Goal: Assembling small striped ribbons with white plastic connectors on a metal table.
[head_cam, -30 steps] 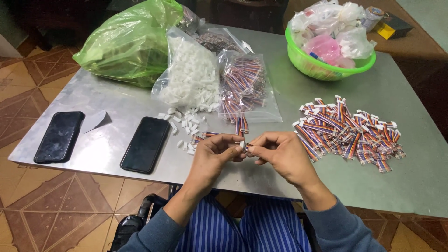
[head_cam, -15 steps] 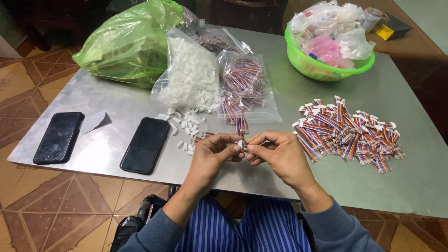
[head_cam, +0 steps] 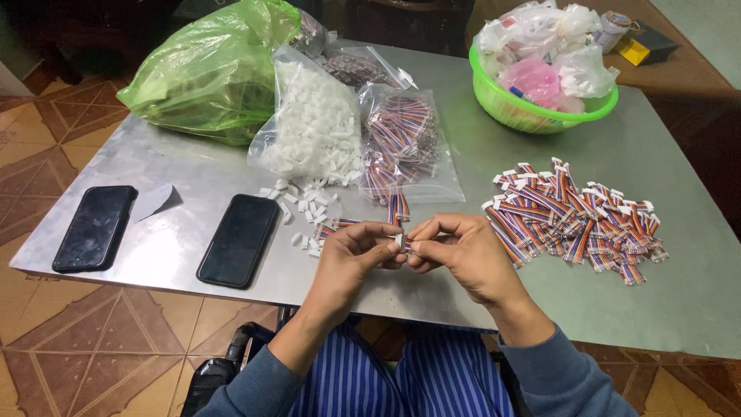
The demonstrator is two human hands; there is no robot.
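Observation:
My left hand and my right hand meet above the table's front edge, fingertips pinched together on a small white plastic connector with a short multicoloured ribbon cable sticking up from it. Loose white connectors lie scattered just beyond my left hand. A pile of finished multicoloured cables with white ends lies to the right of my right hand.
Two black phones lie on the metal table at left. Behind stand a clear bag of white connectors, a clear bag of cables, a green plastic bag and a green basket of bags.
Both hands stay pinched together at the same spot; the fingers shift slightly on the connector. Nothing else on the table has moved.

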